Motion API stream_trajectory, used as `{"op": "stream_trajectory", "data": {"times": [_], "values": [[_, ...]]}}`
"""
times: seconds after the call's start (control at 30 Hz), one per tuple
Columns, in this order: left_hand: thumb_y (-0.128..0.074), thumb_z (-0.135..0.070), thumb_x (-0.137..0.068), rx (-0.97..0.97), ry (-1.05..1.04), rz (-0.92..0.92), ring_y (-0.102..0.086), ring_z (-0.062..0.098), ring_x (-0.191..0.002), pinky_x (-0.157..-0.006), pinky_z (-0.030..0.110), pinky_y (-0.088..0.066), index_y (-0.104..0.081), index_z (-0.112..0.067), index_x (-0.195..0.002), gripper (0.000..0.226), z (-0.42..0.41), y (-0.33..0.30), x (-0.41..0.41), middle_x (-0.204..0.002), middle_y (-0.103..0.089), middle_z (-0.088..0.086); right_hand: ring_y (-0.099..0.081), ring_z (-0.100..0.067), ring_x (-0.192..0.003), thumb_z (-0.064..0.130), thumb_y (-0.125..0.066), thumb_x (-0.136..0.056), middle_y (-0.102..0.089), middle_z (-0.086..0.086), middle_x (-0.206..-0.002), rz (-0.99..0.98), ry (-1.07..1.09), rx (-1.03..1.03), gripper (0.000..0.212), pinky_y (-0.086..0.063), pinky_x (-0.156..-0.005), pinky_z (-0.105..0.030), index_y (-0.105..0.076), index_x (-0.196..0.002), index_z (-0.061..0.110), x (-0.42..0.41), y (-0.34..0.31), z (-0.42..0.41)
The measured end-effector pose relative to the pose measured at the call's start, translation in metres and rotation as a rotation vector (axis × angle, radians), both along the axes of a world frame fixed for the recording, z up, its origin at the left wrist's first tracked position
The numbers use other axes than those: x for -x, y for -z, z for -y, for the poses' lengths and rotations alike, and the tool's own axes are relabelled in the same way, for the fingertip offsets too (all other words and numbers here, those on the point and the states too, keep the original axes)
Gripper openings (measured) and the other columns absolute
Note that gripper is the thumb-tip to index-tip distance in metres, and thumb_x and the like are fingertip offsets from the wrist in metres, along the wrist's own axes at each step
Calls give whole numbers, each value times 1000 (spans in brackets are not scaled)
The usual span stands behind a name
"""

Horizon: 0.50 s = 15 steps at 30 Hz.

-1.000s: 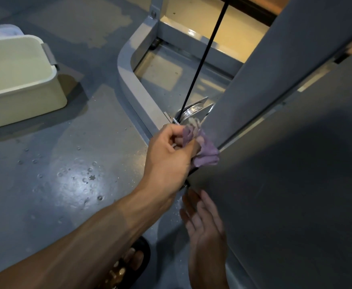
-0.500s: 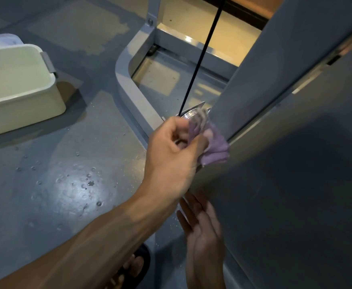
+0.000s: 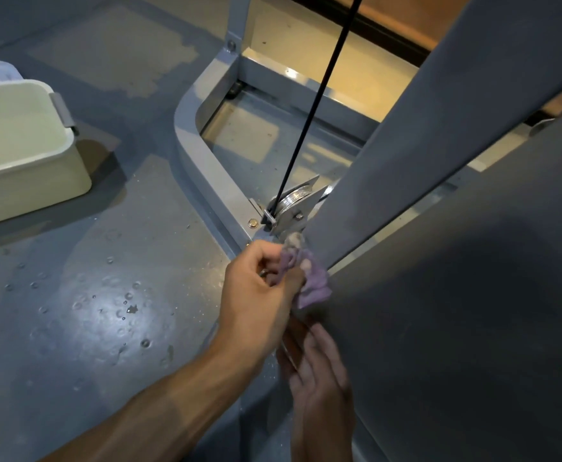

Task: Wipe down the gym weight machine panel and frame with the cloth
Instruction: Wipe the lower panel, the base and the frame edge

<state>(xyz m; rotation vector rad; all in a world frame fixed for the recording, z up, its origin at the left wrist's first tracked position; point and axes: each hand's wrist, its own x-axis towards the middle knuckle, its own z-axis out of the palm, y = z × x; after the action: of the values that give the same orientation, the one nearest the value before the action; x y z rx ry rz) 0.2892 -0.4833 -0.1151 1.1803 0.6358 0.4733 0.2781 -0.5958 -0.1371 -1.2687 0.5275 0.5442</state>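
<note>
1. The left hand (image 3: 259, 295) grips a bunched purple cloth (image 3: 309, 281) with curled fingers and presses it against the lower edge of the grey panel (image 3: 473, 295), just below the metal pulley (image 3: 293, 203). The right hand (image 3: 316, 371) lies lower, with straight fingers flat on the same panel edge, and it holds nothing.

2. The cloth is very near the pulley and the black cable (image 3: 309, 105). If a loose corner goes up into the pulley bracket, it can catch there, and the fingers can be pinched when the cable moves.

3. The cloth is crumpled into a small ball, so only a little of it touches the surface. I think the wipe may leave streaks or miss the narrow gap beside the panel.

4. The floor (image 3: 106, 311) shows water drops and a shiny wet patch. A foot can slip on it while the person leans down.

5. The curved base frame (image 3: 206, 161) and the cream tub (image 3: 23, 145) stand near, so a step backwards may hit them.
</note>
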Motion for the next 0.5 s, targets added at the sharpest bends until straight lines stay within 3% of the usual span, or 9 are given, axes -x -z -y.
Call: {"op": "stream_trajectory", "data": {"times": [0.07, 0.17, 0.27, 0.37, 0.43, 0.5], "values": [[-78, -4, -84, -129, -11, 110, -72, 13, -77, -69, 28, -60, -67, -11, -89, 13, 0, -29, 0, -82, -74, -1, -77, -14, -90, -2, -41, -104, -80, -5, -101, -7, 18, 0, 32, -59, -80, -32, -68, -111, 12, -2, 2, -4], [-79, -24, -79, -177, 19, 165, -74, 15, -78, -68, 32, -62, -66, -14, -88, 19, -4, -40, 1, -82, -73, -1, -76, -10, -82, -2, -42, -103, -80, -3, -96, -4, 16, 0, 32, -58, -81, -32, -69, -105, 14, 0, -3, -12], [-82, -17, -80, -143, 34, 77, -71, 8, -71, -66, 28, -59, -65, -13, -84, 18, -6, -24, 4, -77, -73, -4, -76, -9, -79, -5, -47, -99, -80, -3, -90, 31, 1, -4, 30, -56, -80, -33, -71, -97, 13, 5, -13, -18], [-84, -14, -82, -122, 24, -42, -67, 4, -71, -66, 28, -57, -66, -16, -82, 18, -5, -8, 5, -71, -70, -12, -75, -16, -98, 0, -55, -99, -79, -8, -106, 87, -116, -1, 25, -56, -78, -26, -73, -108, 14, 12, -22, -13], [-85, -17, -82, -75, 21, -96, -69, 14, -76, -70, 35, -60, -68, -14, -82, 17, -4, -7, 5, -72, -71, -10, -74, -17, -104, 9, -70, -92, -77, -8, -112, 140, -178, 27, 26, -55, -72, -18, -70, -117, 13, 16, -29, -6], [-86, -16, -81, -31, 6, -94, -72, 29, -84, -78, 51, -62, -71, -11, -84, 16, -3, -19, 4, -79, -75, -1, -73, -16, -98, 22, -70, -78, -76, -10, -115, 174, -185, 73, 38, -55, -68, -16, -70, -116, 13, 18, -41, 5]]}}
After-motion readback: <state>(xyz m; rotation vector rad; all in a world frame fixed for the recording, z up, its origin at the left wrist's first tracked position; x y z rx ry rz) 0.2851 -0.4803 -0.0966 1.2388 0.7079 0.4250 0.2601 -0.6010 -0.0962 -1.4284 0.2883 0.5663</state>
